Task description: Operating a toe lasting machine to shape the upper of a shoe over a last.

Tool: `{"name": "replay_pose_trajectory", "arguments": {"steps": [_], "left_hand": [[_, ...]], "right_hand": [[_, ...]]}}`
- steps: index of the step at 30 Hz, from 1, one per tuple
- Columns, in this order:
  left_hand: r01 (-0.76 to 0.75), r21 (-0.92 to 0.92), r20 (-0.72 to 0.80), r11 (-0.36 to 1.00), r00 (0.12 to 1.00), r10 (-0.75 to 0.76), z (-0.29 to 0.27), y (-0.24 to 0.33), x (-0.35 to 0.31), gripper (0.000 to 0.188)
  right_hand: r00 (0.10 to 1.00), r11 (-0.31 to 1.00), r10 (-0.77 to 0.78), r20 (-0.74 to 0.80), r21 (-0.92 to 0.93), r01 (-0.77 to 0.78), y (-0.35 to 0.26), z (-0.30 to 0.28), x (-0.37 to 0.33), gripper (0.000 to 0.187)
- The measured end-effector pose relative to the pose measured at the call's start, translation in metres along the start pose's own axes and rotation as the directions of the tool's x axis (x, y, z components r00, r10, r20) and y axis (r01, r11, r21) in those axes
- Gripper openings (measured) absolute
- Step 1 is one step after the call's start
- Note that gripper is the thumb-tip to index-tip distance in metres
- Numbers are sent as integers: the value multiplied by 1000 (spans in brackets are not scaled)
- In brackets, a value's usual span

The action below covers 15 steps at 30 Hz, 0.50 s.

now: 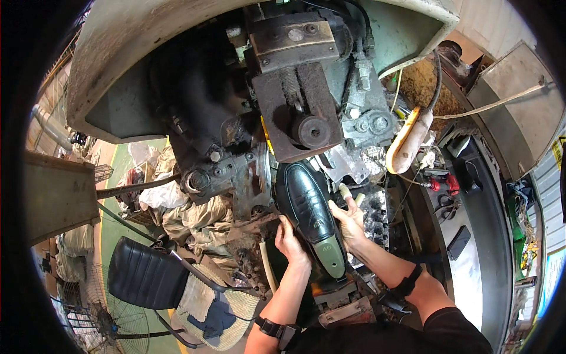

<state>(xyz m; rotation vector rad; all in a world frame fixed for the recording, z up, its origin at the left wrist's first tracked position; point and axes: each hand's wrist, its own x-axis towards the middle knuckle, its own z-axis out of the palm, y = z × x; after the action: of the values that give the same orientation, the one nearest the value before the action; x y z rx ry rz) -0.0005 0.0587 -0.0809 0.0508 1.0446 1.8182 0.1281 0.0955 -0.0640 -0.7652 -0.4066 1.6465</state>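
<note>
A black leather shoe upper (303, 197) is stretched over a green shoe last (329, 257), whose bare heel part points back toward me. Its toe lies just under a heavy dark metal block (293, 112) of the machine. My left hand (291, 243) is curled against the left side of the shoe, with some fingers hidden from sight. On the other side my right hand (350, 224) grips the shoe, its thumb along the upper's edge. One right fingertip has a pale wrapping. The shoe's underside is out of sight.
Machine arms and clamps flank the shoe. A pale cable-hung lamp or handle (409, 140) dangles at the right. A black padded chair (147, 274) and a fan (103, 321) stand at the left. A phone (458, 242) lies on the right-hand bench (466, 283).
</note>
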Motion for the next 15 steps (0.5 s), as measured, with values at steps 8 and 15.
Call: {"name": "replay_pose_trajectory", "arguments": {"steps": [8, 15], "left_hand": [[66, -40, 14, 997, 998, -66, 8, 6, 0, 36], [210, -155, 55, 965, 977, -204, 11, 10, -3, 39]], "right_hand": [[999, 998, 41, -13, 44, -40, -7, 8, -5, 84], [999, 998, 17, -43, 53, -15, -10, 10, -6, 66]]}}
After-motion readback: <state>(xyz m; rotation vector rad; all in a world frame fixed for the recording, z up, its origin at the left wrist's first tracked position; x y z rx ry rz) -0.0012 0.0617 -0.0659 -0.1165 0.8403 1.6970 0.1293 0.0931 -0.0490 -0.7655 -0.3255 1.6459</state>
